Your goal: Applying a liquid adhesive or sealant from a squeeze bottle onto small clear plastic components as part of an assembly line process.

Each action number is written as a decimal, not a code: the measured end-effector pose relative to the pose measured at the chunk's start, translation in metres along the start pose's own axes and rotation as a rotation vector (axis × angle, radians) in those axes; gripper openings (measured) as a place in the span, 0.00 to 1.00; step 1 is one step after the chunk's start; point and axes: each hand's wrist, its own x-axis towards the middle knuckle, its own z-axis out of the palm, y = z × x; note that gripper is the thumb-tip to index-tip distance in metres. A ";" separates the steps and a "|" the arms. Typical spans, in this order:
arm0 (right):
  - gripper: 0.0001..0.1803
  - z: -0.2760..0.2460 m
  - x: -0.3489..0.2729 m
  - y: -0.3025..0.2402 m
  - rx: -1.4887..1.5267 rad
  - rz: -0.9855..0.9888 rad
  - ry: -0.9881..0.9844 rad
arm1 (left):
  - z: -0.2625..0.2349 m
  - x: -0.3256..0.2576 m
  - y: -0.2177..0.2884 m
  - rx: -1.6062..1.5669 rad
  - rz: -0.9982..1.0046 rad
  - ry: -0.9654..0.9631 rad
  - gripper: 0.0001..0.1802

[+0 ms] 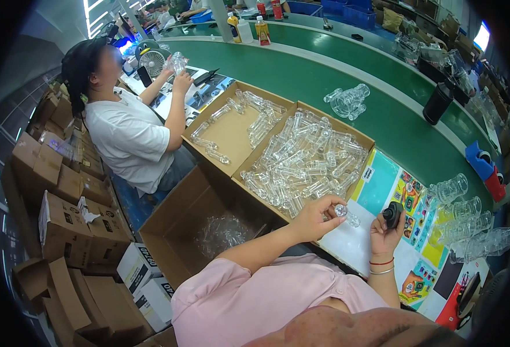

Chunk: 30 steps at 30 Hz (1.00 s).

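My left hand (317,218) pinches a small clear tube-shaped piece with a round end (350,218), held above the table's near edge. My right hand (384,237) is closed on a black rounded object (392,214); its exact kind does not show. The two held things are apart. Just beyond my left hand, a cardboard tray (375,146) holds a heap of similar clear pieces (307,156). To its left, another cardboard tray (223,144) has several more along its sides.
Several clear ribbed vessels (469,222) lie at the right, by printed colourful sheets (422,214). A clear assembly (347,101) rests on the green conveyor (292,75). Left, a co-worker (130,127) holds a clear part. Below stands an open carton (171,222) with clear pieces.
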 end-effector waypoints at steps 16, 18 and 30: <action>0.16 0.004 0.000 0.003 0.019 -0.012 0.048 | -0.002 -0.001 -0.002 0.029 0.071 0.022 0.18; 0.16 0.003 -0.001 0.003 0.015 -0.013 0.052 | -0.002 -0.002 -0.003 0.010 -0.005 -0.012 0.17; 0.16 -0.001 0.004 0.002 -0.016 -0.012 0.022 | -0.004 -0.001 0.002 0.015 0.030 -0.004 0.17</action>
